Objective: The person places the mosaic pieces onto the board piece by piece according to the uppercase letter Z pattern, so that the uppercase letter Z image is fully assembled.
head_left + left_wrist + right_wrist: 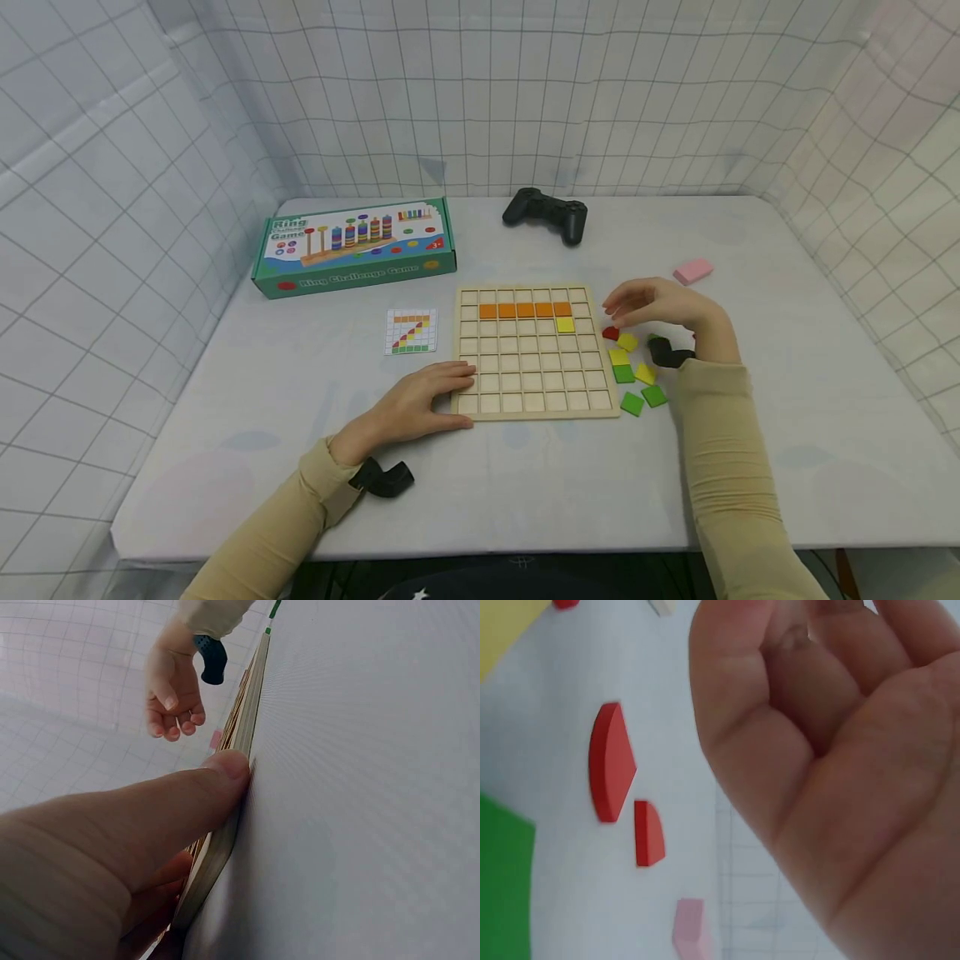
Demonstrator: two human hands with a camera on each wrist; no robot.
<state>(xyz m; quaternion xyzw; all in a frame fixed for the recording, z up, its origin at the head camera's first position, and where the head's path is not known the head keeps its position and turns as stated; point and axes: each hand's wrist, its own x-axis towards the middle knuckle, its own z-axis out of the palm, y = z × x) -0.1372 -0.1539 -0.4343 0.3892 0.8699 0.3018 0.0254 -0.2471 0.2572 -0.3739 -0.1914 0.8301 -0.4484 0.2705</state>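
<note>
A square wooden grid board (536,414) lies on the table, with a row of orange tiles (525,310) and a yellow tile (565,325) below its right end. At the board's near left corner, my left hand (420,404) rests with fingers extended over the left side. Its thumb (202,791) touches the front edge in the left wrist view. Past the board's right edge hovers my right hand (667,306), fingers loosely bent with nothing between them. Close below its fingertips are a red piece (611,332) and a loose yellow tile (627,342).
Several loose green tiles (632,404) and yellow ones lie right of the board. Left of it is a pattern card (411,332). Behind are a green Ring Challenge Game box (356,248), a black game controller (546,215) and a pink block (693,271).
</note>
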